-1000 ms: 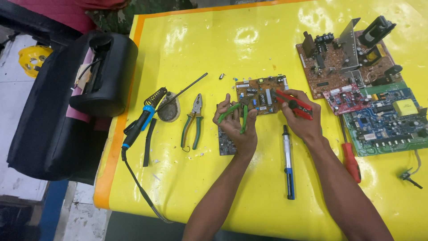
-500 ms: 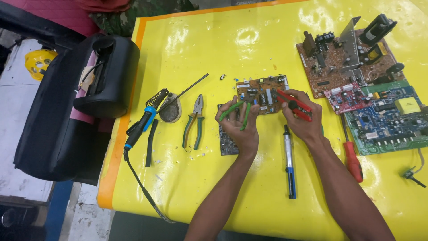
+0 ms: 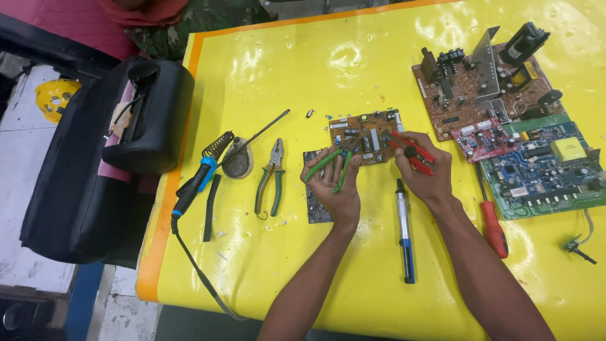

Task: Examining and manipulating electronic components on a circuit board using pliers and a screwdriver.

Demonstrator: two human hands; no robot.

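A small brown circuit board lies in the middle of the yellow table. My left hand grips green-handled pliers, whose nose rests at the board's left side. My right hand holds a red-handled cutter angled onto the board's right side. A dark small board lies partly under my left wrist. Between my forearms a blue desoldering pump lies lengthwise.
To the left lie green-handled combination pliers, a blue soldering iron with its cable, and a round tin. A black bag hangs off the left edge. Large boards, a blue-green board and a red screwdriver are at right.
Both hands keep the same grip on their tools at the brown board; only the view has shifted slightly.
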